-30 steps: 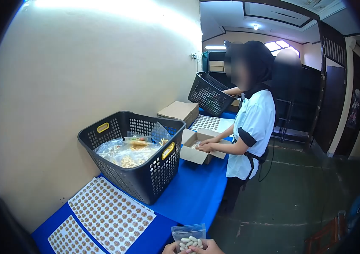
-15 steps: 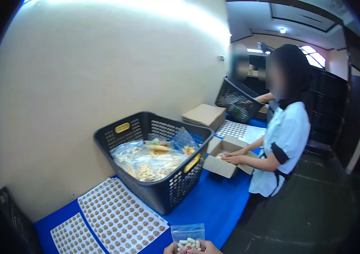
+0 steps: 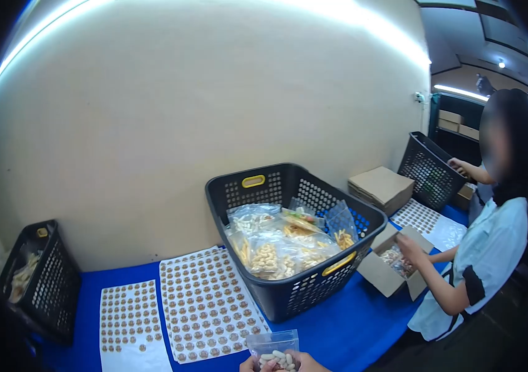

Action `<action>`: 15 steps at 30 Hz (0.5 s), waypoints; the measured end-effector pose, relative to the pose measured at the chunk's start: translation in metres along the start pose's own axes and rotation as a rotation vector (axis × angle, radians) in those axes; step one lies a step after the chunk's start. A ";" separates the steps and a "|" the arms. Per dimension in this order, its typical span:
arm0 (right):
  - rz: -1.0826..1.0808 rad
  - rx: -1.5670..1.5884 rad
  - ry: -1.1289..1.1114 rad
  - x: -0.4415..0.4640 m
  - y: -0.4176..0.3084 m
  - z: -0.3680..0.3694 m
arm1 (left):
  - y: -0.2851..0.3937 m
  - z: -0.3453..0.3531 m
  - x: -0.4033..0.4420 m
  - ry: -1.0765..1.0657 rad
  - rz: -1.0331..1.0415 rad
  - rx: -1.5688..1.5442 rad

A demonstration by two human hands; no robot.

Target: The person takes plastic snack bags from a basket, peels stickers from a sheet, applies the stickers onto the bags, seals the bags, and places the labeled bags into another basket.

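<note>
At the bottom edge, a small clear zip bag (image 3: pixel 272 341) of pale oblong pieces is gripped upright between my two hands. My left hand (image 3: pixel 249 364) pinches its left side and my right hand (image 3: pixel 309 363) its right side, with fingers closed on the plastic. Just beyond lie sheets of round stickers (image 3: pixel 205 310) on the blue cloth. A narrower sticker sheet (image 3: pixel 130 322) lies to their left, its lower part largely bare of stickers. The large black basket (image 3: pixel 295 304) beyond my hands holds several clear bags of snacks (image 3: pixel 276 248).
Another black basket (image 3: pixel 44 291) stands at the left. On the right, a person (image 3: pixel 487 260) has a hand over an open cardboard box (image 3: pixel 379 273) with bags inside. Behind it are stacked flat cardboard (image 3: pixel 382 186) and a tilted black basket (image 3: pixel 431 173) held by another person.
My view has swung left, bringing the left basket and more of the sticker sheets into sight. The zip bag stays in both hands. The person at the box has raised a hand.
</note>
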State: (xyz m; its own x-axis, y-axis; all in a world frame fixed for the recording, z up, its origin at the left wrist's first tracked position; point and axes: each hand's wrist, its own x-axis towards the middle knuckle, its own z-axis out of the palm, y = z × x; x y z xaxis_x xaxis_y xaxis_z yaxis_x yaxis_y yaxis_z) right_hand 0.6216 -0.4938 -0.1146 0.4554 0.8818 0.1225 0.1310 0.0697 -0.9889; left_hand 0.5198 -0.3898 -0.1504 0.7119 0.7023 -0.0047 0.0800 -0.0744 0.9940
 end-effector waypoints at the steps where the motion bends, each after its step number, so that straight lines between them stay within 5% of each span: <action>1: 0.063 0.069 -0.024 0.003 0.002 -0.001 | 0.002 0.002 0.000 -0.003 -0.017 -0.088; 6: 0.385 0.388 -0.108 0.017 0.009 -0.002 | 0.012 -0.001 -0.007 -0.001 0.021 -0.159; 7: 0.172 0.388 0.044 0.017 0.004 0.009 | 0.010 -0.008 -0.007 -0.074 0.011 -0.062; 15: 0.152 0.404 -0.035 0.027 0.008 0.014 | 0.023 -0.024 -0.012 -0.160 0.151 0.095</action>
State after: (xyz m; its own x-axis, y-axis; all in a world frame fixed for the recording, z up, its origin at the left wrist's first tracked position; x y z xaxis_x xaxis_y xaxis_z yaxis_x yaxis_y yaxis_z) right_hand 0.6224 -0.4628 -0.1201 0.4119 0.9109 -0.0232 -0.2936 0.1086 -0.9497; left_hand 0.4967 -0.3827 -0.1244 0.8218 0.5573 0.1182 0.0243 -0.2416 0.9701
